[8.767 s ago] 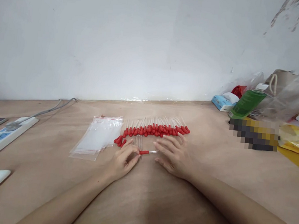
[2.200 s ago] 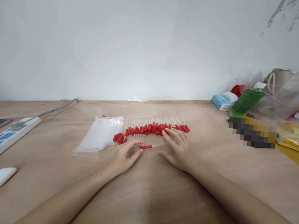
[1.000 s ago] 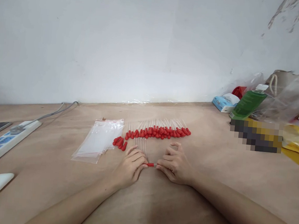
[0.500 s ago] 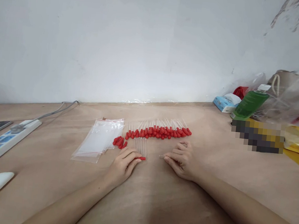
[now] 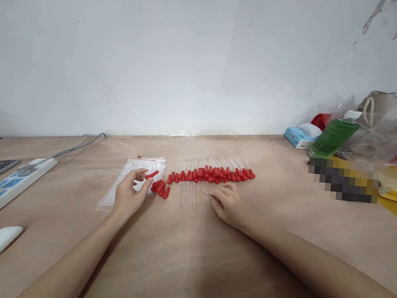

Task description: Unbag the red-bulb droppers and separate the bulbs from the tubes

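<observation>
Your left hand (image 5: 129,194) pinched a red bulb (image 5: 152,174) over the bags (image 5: 124,186) while your right hand (image 5: 228,203) pinched a glass tube (image 5: 204,191) on the bench (image 5: 187,260).

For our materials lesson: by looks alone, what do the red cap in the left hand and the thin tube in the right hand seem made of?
The red cap: probably rubber or soft plastic, matte; opaque, evenly red, no glare. The thin tube: clear glass or hard plastic, smooth; the table shows through it.
</observation>
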### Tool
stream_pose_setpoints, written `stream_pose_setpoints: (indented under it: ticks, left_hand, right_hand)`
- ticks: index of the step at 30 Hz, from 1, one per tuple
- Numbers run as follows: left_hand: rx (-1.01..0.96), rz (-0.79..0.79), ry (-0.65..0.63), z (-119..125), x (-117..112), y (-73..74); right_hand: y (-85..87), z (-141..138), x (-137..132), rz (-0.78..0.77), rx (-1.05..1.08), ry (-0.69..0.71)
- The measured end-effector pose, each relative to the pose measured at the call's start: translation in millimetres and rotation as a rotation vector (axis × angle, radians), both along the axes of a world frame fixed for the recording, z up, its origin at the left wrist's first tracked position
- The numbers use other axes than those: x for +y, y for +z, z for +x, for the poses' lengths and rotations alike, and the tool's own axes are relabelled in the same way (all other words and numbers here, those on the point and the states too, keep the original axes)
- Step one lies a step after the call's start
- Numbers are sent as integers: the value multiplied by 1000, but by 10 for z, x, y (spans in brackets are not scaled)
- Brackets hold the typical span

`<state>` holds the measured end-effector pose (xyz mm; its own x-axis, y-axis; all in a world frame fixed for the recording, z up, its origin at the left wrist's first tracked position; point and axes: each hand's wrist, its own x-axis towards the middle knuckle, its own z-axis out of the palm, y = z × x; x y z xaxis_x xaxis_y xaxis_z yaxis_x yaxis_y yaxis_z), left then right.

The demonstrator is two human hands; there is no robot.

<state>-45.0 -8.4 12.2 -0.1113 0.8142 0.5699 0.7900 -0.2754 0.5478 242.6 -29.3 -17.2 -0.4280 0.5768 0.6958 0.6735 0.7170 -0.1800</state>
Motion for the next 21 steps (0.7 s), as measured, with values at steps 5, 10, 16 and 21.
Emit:
stream_pose_setpoints:
  ticks: [5,10,16,21]
  left_hand:
    - [74,-52,-16,-11,49,-75]
    - [207,62,-83,61,-5,-35]
    - [363,80,-41,101,-63,-31]
    - [325,92,-19,98,-66,-32]
  right_hand:
    - [29,-170,63,175,-97,-141]
    - [-1,-230,52,162,-125,-187]
    - [45,-273,-9,40,-97,-112]
    - [65,-285,-29,12,-111,-73]
